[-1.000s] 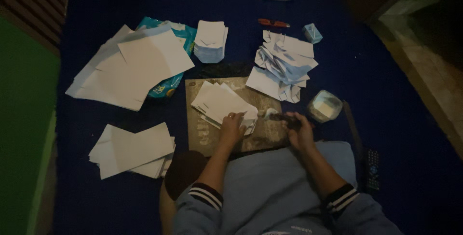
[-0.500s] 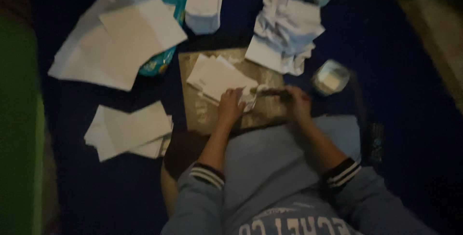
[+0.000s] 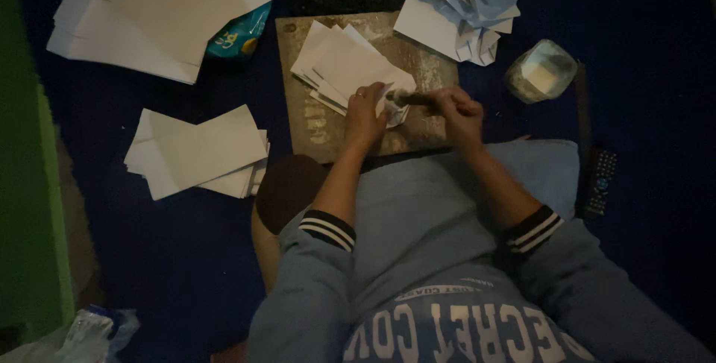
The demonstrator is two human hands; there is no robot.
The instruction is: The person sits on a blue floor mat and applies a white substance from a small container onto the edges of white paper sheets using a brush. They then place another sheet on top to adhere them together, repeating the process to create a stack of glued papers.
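A brown board (image 3: 322, 121) lies on the blue floor covering in front of my lap. A fanned stack of white paper sheets (image 3: 335, 61) rests on it. My left hand (image 3: 365, 113) presses down on the near corner of that stack, a ring on one finger. My right hand (image 3: 456, 109) is closed around a dark brush (image 3: 414, 98) whose tip touches the paper corner (image 3: 393, 109) beside my left hand.
A small clear container (image 3: 541, 71) with whitish contents stands right of the board. Folded paper pieces (image 3: 470, 5) are heaped at the back right. Larger white sheets (image 3: 164, 13) and a smaller stack (image 3: 198, 150) lie left. A remote control (image 3: 600, 180) lies right.
The camera has moved lower and closer over the board. Both hands stay at the paper corner, the brush still on it.
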